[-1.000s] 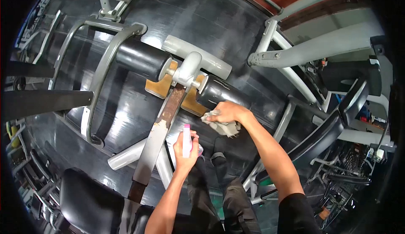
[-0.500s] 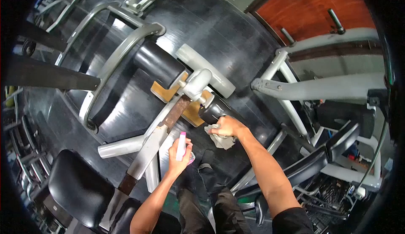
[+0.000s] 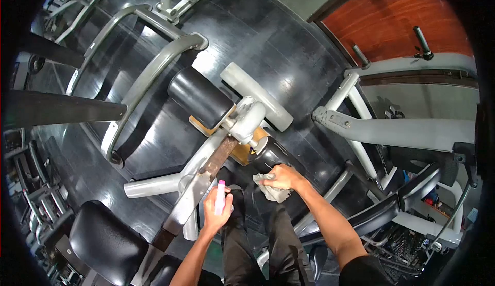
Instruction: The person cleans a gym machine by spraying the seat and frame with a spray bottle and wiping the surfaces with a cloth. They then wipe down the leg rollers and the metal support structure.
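My left hand (image 3: 217, 209) is wrapped round a white spray bottle (image 3: 220, 196) with a pink tip, beside the machine's grey metal beam (image 3: 192, 196). A crumpled pale cloth (image 3: 273, 189) is gripped in my right hand (image 3: 284, 178), close to the lower end of a black foam roller (image 3: 270, 154). That roller and a second black roller (image 3: 201, 95) sit on either side of a light grey joint (image 3: 248, 122). Tan plates show behind the rollers.
A black padded seat (image 3: 108, 239) is at lower left. Curved grey tubes (image 3: 147, 72) stand at upper left, and a grey frame (image 3: 397, 131) reaches in from the right. Another black padded bench (image 3: 374, 216) lies at lower right. My legs are below my hands.
The view has shifted, with the machine now slightly lower and further right. My right hand and the cloth have moved down and right. A leg has come forward beside the beam.
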Demonstrator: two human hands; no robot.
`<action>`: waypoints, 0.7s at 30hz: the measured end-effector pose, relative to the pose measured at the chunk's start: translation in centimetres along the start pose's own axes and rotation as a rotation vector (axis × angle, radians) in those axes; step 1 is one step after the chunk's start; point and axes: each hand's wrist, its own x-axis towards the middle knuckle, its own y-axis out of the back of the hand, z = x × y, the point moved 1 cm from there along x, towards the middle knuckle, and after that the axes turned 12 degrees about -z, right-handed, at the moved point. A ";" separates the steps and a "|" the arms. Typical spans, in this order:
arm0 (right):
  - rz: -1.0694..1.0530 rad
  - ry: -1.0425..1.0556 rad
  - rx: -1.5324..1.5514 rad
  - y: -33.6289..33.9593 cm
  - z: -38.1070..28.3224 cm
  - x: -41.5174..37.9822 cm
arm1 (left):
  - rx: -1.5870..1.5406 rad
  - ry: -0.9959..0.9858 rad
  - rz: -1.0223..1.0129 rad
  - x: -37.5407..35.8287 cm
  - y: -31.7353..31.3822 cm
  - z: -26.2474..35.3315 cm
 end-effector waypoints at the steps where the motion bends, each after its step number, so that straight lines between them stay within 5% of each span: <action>1: -0.005 0.018 0.024 -0.1 0.1 0.0 | -0.042 0.035 0.001 0.2 0.2 0.1; 6: -0.119 0.066 0.068 0.2 0.7 0.4 | -0.098 0.052 0.015 3.0 -0.2 2.4; 8: -0.102 0.231 0.416 0.0 0.7 0.0 | -0.100 0.075 0.020 4.2 -0.3 3.1; 10: -0.143 0.169 0.660 1.6 -0.3 -0.8 | -0.009 -0.088 0.064 5.4 -0.6 3.9; 13: 0.247 0.500 0.834 4.0 -1.3 1.1 | -0.067 -0.063 0.085 6.3 -0.9 3.7; 15: 0.495 0.613 0.685 6.7 -4.5 1.6 | -0.172 0.023 0.074 6.5 -1.0 4.1; 16: 0.716 0.771 0.319 8.1 -6.2 2.6 | -0.169 0.031 0.078 6.4 -1.1 4.0; 21: 0.726 0.616 -0.445 7.3 -8.9 6.5 | -0.134 -0.002 0.144 6.1 -1.5 3.8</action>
